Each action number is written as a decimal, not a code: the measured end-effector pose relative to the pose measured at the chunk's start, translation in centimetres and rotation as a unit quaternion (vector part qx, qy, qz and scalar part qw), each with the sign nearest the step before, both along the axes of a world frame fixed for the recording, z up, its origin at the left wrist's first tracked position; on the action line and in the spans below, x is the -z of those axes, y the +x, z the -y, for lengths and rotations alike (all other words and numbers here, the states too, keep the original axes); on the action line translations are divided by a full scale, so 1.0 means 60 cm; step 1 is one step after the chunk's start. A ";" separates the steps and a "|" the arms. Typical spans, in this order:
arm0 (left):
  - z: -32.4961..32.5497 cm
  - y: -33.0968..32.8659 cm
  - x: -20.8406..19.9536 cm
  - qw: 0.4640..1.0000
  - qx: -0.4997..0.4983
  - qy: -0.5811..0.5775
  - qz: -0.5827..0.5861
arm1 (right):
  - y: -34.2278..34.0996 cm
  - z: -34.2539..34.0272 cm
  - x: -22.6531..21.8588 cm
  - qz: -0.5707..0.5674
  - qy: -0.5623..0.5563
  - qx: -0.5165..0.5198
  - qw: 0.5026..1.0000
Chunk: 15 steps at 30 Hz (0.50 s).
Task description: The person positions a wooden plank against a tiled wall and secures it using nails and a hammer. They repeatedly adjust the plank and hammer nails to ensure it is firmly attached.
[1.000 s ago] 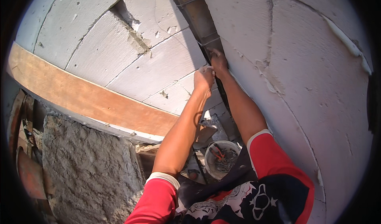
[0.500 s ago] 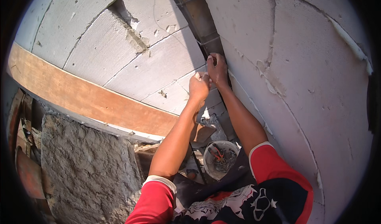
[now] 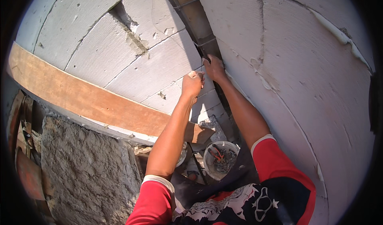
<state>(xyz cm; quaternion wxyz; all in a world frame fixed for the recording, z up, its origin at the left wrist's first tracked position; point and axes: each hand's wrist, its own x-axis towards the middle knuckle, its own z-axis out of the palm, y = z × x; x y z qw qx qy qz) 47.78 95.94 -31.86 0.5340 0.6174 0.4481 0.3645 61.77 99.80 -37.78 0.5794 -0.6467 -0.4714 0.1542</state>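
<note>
My left hand (image 3: 192, 84) is closed in a fist in front of the pale block wall (image 3: 155, 61); whatever it grips is hidden or too thin to make out. Just above and to its right, my right hand (image 3: 215, 69) reaches into the narrow gap between two block walls. Its fingers are curled by the dark bars (image 3: 199, 41) that run up this gap, and what they hold cannot be seen. The two hands are close together but apart. Thin cross ties show on the bars above them.
Below my hands stands a white bucket (image 3: 209, 167) with red-handled pliers (image 3: 217, 154) and many small metal pieces. A wooden board (image 3: 91, 93) runs along the left wall's lower edge. Rough grey concrete (image 3: 87, 161) lies beneath it. Another block wall (image 3: 295, 85) rises close on the right.
My left hand has shifted slightly left and is farther from the right one. My right hand has turned a little, its fingers nearer the bars. The view has tilted slightly.
</note>
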 end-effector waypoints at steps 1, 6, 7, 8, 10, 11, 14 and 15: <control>0.000 -0.001 -0.002 1.000 0.004 -0.004 0.001 | 0.002 -0.006 0.003 0.022 0.008 0.013 1.000; 0.001 0.009 -0.013 0.999 0.004 -0.047 0.018 | 0.007 -0.014 -0.014 0.088 -0.052 -0.027 0.994; 0.002 0.012 -0.016 0.999 0.000 -0.050 0.017 | 0.008 -0.013 -0.013 0.082 -0.042 -0.027 0.995; 0.003 0.013 -0.019 0.999 0.001 -0.044 0.019 | 0.011 -0.013 -0.013 0.071 -0.046 -0.047 0.995; 0.002 0.015 -0.017 0.999 0.006 -0.031 0.020 | 0.017 -0.005 -0.025 0.048 -0.054 -0.086 0.994; 0.002 0.015 -0.016 0.999 0.000 -0.032 0.019 | 0.011 -0.014 -0.014 0.046 0.000 -0.046 0.998; 0.000 0.024 -0.016 0.999 0.000 -0.040 0.023 | 0.009 -0.032 0.015 0.021 0.084 0.019 0.996; -0.001 0.017 -0.015 0.999 -0.003 -0.046 0.028 | 0.004 -0.019 0.004 0.000 0.061 -0.009 0.998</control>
